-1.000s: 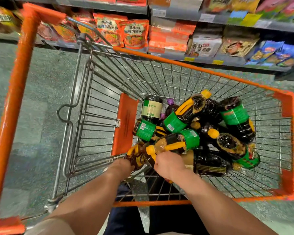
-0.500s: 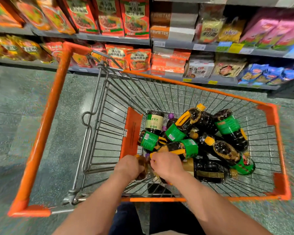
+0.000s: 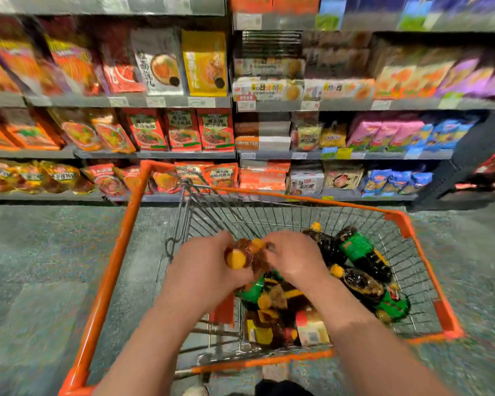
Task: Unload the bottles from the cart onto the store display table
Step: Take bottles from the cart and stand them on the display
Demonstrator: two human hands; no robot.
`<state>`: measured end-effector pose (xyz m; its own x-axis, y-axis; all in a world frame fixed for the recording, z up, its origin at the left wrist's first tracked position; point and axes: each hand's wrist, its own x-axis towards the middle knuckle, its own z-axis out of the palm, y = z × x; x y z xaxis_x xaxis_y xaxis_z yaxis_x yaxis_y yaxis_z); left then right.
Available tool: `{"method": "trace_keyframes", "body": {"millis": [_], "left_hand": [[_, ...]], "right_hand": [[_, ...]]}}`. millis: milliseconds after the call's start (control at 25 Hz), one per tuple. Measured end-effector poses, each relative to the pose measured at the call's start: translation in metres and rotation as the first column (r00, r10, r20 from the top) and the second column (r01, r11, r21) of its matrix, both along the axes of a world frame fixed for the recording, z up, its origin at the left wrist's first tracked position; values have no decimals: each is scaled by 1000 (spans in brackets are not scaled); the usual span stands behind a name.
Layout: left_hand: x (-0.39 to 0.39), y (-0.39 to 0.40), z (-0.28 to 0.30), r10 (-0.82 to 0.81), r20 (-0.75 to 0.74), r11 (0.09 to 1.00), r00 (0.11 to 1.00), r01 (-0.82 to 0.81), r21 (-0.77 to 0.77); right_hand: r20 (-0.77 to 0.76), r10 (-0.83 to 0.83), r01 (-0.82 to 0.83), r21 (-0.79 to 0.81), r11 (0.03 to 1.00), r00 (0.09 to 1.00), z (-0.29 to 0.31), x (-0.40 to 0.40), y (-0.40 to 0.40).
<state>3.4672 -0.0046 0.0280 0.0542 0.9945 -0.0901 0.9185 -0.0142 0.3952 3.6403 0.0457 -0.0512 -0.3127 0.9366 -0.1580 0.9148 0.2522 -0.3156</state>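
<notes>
Head view: bottle (image 3: 242,257) in left grip (image 3: 203,270).

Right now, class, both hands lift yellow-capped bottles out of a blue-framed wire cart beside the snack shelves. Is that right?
Not quite: the cart's frame is orange, not blue, as the head view shows. The left hand and right hand do hold yellow-capped bottles above the cart, beside the snack shelves.

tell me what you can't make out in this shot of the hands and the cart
- Head view, bottles under the left hand and right hand: the hands hide how many are gripped; only one yellow cap shows clearly.
- Bottle labels in the cart: motion blur, text unreadable.
- Display table: out of frame.
- Shelf price tags: too small and blurred.
</notes>
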Motion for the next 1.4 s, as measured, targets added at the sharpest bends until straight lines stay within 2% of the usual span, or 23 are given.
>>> {"method": "trace_keyframes", "body": {"millis": [80,160,280,360,520,680,720,800,840,880,960,1000,1040,1240,1320,1400], "left_hand": [[-7,-6,18,-71,94,989,993,58,133],[-15,-12,31,-186,147,960,971,148,237],[-21,-28,47,-405,145,885,903,347,311],[-22,-42,51,-530,184,826,828,456,330],[-5,-92,54,-800,215,598,560,711,370],[29,-159,64,-946,216,311,242,866,392],[40,-182,67,-971,197,206,136,893,400],[59,-232,75,-989,135,0,-59,915,403],[67,-259,79,-983,114,-88,-144,916,391],[75,-287,82,-967,98,-178,-233,903,391],[85,-341,84,-922,78,-324,-380,864,385],[88,-365,86,-901,71,-374,-428,850,371],[92,-395,86,-871,70,-433,-487,827,359],[97,-558,81,-663,79,-699,-745,654,289],[91,-620,79,-582,22,-777,-813,563,282],[82,-673,72,-547,-47,-823,-835,527,212]], "right_hand": [[105,-8,-1,87,996,994,36,-6,-14],[146,-97,76,148,986,984,61,-15,-42],[175,-295,249,246,937,939,85,-29,-108],[189,-405,355,251,901,894,95,-41,-154],[226,-691,669,175,722,686,114,-65,-255],[180,-905,909,92,407,387,133,-78,-354],[175,-940,948,71,309,294,133,-82,-381],[151,-979,984,92,153,138,135,-91,-438],[139,-988,979,183,94,69,132,-96,-468],[91,-996,981,189,35,18,133,-103,-496],[119,-989,980,192,-62,-86,133,-117,-551],[155,-977,980,160,-119,-144,131,-123,-573],[177,-954,965,145,-218,-242,133,-131,-599],[134,-781,789,197,-582,-610,132,-177,-732],[131,-699,711,165,-684,-703,127,-194,-777],[175,-635,656,122,-745,-753,117,-204,-819]]}}
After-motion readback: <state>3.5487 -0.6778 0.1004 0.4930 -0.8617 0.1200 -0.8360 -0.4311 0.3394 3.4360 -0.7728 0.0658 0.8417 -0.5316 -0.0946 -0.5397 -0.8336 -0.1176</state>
